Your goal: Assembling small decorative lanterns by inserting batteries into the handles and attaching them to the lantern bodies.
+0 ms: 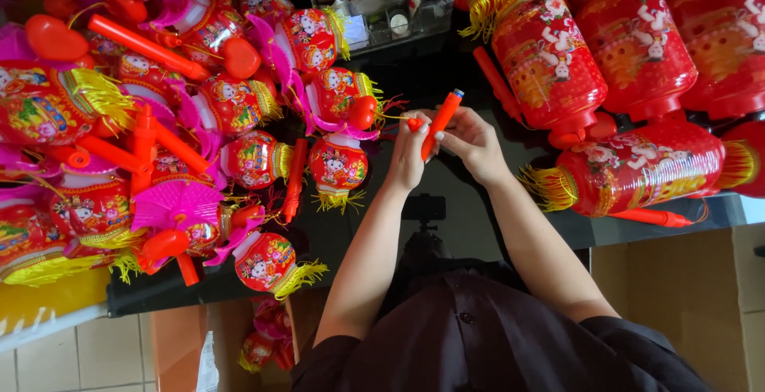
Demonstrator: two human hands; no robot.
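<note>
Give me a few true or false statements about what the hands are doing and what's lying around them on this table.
1. Both hands hold an orange stick. True: the left hand and right hand grip it together.
2. The stick has a green tip. False: its tip is blue.
3. The small lanterns are piled to the person's left. True.
4. The large lanterns are blue. False: they are red with gold fringe.
5. The table is white. False: it is black.
</note>
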